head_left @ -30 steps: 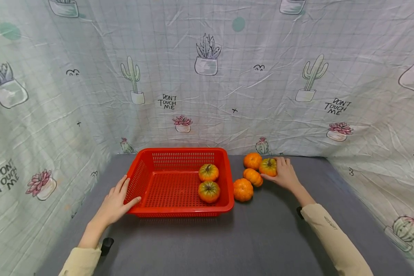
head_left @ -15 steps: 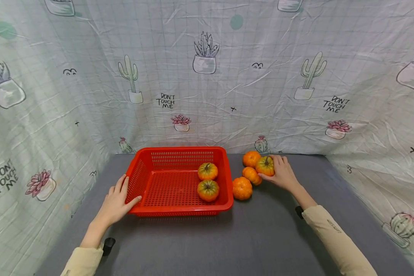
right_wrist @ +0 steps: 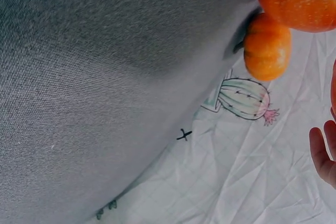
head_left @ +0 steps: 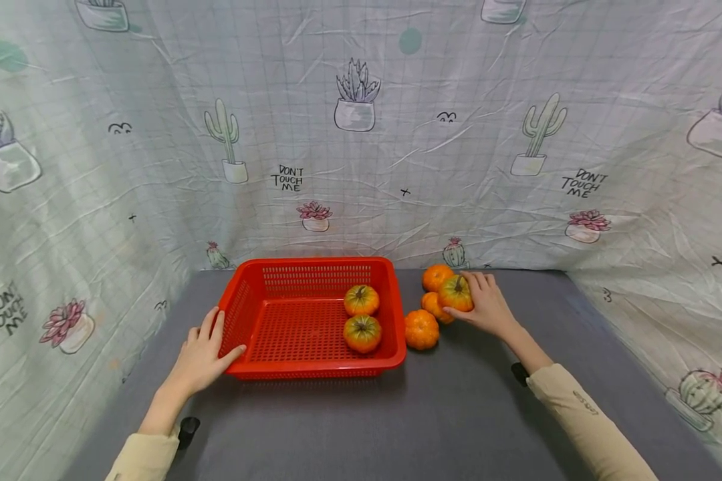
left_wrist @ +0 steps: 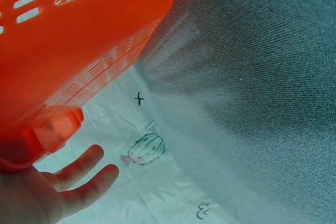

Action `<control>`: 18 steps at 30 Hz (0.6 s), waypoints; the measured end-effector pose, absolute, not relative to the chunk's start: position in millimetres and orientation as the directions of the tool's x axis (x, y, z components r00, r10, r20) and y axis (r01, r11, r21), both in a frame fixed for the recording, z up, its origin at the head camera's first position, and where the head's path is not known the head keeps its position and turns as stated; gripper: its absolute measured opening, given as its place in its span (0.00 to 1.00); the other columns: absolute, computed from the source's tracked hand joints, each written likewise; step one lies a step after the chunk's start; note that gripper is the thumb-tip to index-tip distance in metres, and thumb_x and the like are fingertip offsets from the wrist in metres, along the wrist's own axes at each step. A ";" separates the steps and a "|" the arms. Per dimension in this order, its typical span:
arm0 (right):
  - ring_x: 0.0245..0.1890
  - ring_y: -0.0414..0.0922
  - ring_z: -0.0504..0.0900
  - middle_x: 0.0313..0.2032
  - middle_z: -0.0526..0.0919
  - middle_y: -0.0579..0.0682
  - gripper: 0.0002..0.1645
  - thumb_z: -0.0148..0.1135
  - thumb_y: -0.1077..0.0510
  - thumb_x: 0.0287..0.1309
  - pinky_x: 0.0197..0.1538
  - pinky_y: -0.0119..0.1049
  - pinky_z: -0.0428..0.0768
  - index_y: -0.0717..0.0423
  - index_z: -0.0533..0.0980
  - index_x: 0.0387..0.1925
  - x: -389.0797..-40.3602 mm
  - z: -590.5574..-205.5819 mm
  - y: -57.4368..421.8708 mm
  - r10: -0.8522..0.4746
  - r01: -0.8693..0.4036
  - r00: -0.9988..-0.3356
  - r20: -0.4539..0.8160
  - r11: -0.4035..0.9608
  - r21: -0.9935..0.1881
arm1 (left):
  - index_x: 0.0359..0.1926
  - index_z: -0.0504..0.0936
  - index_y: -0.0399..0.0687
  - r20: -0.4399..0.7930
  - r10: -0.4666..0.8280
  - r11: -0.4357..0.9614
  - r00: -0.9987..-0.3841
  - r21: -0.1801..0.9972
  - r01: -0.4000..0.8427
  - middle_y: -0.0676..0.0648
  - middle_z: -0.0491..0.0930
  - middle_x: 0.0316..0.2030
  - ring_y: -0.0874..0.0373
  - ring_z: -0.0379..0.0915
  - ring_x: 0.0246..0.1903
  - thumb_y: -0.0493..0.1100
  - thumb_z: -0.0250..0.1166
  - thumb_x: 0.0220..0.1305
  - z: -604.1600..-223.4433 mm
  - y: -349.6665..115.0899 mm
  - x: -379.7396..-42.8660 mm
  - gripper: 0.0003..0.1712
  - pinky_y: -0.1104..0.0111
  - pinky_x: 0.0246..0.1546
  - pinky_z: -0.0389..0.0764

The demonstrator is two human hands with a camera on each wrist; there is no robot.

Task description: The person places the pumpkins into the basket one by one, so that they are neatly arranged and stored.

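Facing a creased white sheet (head_left: 397, 160) printed with potted cacti and the words "Don't touch me," you are at a grey table (head_left: 337, 427), the cloth closing it in at the far edge and on both sides. Your left hand (head_left: 197, 357) rests relaxed at the near left corner of the red basket (head_left: 313, 366), fingers mostly straight along the left rim, thumb laid over the corner. Your right hand (head_left: 487, 307), extended from the near right, grasps a green-orange pumpkin (head_left: 455, 294) to the right of the basket, thumb on its near side and fingers on its far side. Beige sleeves (head_left: 589, 421) cover both your forearms. Inside the basket, two more pumpkins (head_left: 362, 334) sit near its right wall, one beyond the other. Between that wall and your grip are three plain orange ones: a far pumpkin (head_left: 436, 276), a middle pumpkin (head_left: 433, 309) partly hidden by the one you hold, contact unclear, and a near pumpkin (head_left: 421, 329) just beside the basket.
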State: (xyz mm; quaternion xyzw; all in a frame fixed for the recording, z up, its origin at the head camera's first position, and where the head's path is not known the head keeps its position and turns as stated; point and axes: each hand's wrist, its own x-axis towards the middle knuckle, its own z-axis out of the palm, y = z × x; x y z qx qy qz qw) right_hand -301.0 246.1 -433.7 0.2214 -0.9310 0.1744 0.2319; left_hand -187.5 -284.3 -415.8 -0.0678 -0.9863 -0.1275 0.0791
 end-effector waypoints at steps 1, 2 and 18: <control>0.45 0.58 0.64 0.48 0.68 0.61 0.48 0.67 0.38 0.37 0.46 0.54 0.67 0.63 0.64 0.55 -300.5 -433.3 245.3 -0.334 -0.496 -0.793 0.510 0.840 -0.220 | 0.65 0.46 0.28 0.171 0.115 0.959 -0.979 0.238 0.154 0.31 0.45 0.65 0.35 0.53 0.50 0.58 0.55 0.56 -415.8 -284.4 -187.6 0.50 0.42 0.45 0.62; 0.45 0.58 0.64 0.48 0.68 0.61 0.48 0.67 0.37 0.37 0.46 0.54 0.67 0.63 0.64 0.55 -300.1 -433.0 244.6 -0.338 -0.498 -0.790 0.512 0.840 -0.214 | 0.65 0.47 0.28 0.170 0.116 0.959 -0.979 0.236 0.154 0.31 0.45 0.65 0.35 0.53 0.50 0.58 0.55 0.56 -415.7 -284.5 -187.8 0.50 0.42 0.45 0.62; 0.45 0.56 0.64 0.47 0.69 0.61 0.48 0.68 0.38 0.35 0.47 0.52 0.68 0.63 0.65 0.53 -286.1 -422.4 219.8 -0.350 -0.520 -0.789 0.505 0.818 -0.245 | 0.65 0.47 0.28 0.191 0.124 0.953 -0.974 0.249 0.170 0.32 0.45 0.64 0.35 0.54 0.49 0.57 0.56 0.55 -416.3 -283.2 -187.1 0.49 0.43 0.43 0.62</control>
